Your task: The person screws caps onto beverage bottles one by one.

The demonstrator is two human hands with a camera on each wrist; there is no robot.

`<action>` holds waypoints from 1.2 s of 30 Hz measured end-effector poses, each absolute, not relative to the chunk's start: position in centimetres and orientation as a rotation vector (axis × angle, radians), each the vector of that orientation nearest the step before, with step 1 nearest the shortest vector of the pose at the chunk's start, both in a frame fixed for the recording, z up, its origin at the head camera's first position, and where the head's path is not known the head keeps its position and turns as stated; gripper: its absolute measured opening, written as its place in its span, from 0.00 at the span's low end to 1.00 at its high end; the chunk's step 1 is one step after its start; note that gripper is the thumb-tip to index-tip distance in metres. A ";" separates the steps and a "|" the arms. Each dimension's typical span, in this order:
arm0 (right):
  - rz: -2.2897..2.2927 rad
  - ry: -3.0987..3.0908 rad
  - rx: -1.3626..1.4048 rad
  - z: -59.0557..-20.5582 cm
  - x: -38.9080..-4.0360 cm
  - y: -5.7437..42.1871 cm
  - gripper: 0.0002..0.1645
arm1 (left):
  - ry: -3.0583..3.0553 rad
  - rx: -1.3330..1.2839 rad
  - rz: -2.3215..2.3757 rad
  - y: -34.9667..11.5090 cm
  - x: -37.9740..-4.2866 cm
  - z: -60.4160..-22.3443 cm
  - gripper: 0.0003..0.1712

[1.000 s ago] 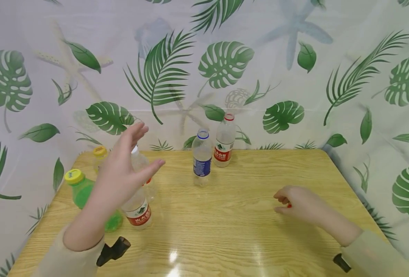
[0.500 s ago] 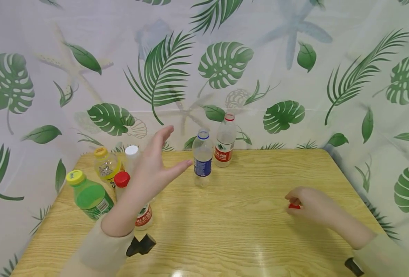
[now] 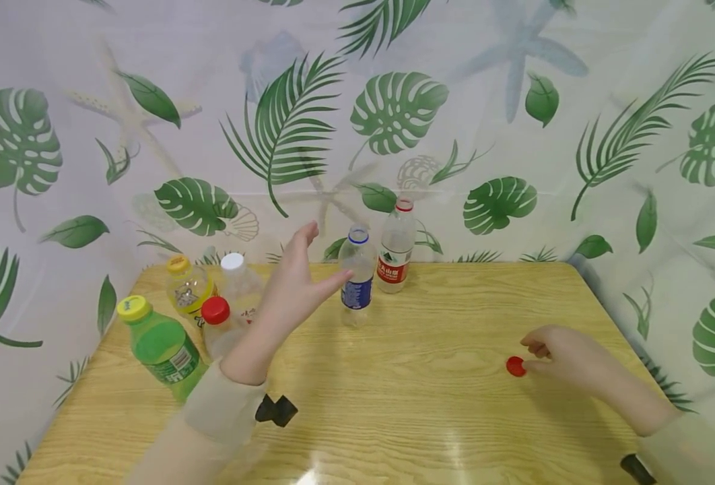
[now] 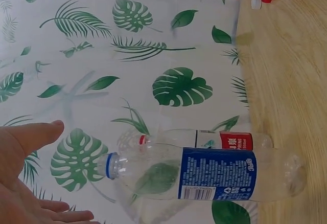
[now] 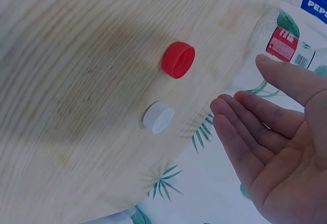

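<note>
My left hand (image 3: 289,291), thumb and fingers spread apart, is held up before an uncapped clear bottle with a blue Pepsi label (image 3: 356,294). In the left wrist view its fingers show at the lower left with nothing between them, apart from the bottle neck. An uncapped red-label water bottle (image 3: 393,268) stands just behind. At the right, my right hand (image 3: 575,357) hovers by a red bottle cap (image 3: 516,366) on the table. The right wrist view shows its empty palm, plus a white cap (image 5: 159,117) near the red one; the hand hides that white cap in the head view.
Several capped bottles stand at the left: a green one (image 3: 165,353) with a yellow cap, a yellow-label one (image 3: 190,291), a white-capped one (image 3: 242,286) and a red-capped one (image 3: 219,330) partly behind my left forearm. A leaf-patterned cloth (image 3: 442,135) rises behind the wooden table (image 3: 406,404).
My left hand has moved right from the capped bottles to the Pepsi bottle. My right hand has drawn right, off the red cap, which now lies in sight on the table.
</note>
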State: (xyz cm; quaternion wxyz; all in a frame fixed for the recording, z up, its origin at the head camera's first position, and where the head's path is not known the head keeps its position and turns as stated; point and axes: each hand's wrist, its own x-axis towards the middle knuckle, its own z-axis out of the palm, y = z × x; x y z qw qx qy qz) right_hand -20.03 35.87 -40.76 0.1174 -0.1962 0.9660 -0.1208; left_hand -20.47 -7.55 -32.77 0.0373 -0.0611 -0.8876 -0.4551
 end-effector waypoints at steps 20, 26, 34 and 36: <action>-0.305 2.896 -0.544 -40.8 -20.6 39.1 0.23 | -2.758 -0.021 -1.547 -6.6 -23.8 -37.1 0.62; -0.300 2.892 -0.521 -41.4 -20.8 39.6 0.23 | -2.763 -0.002 -1.551 -6.2 -24.3 -38.1 0.62; -0.296 2.895 -0.472 -41.8 -21.4 40.0 0.27 | -2.763 0.020 -1.541 -5.7 -25.2 -39.4 0.61; -0.315 2.903 -0.478 -42.2 -21.6 40.2 0.27 | -2.766 0.026 -1.534 -5.5 -25.4 -39.8 0.61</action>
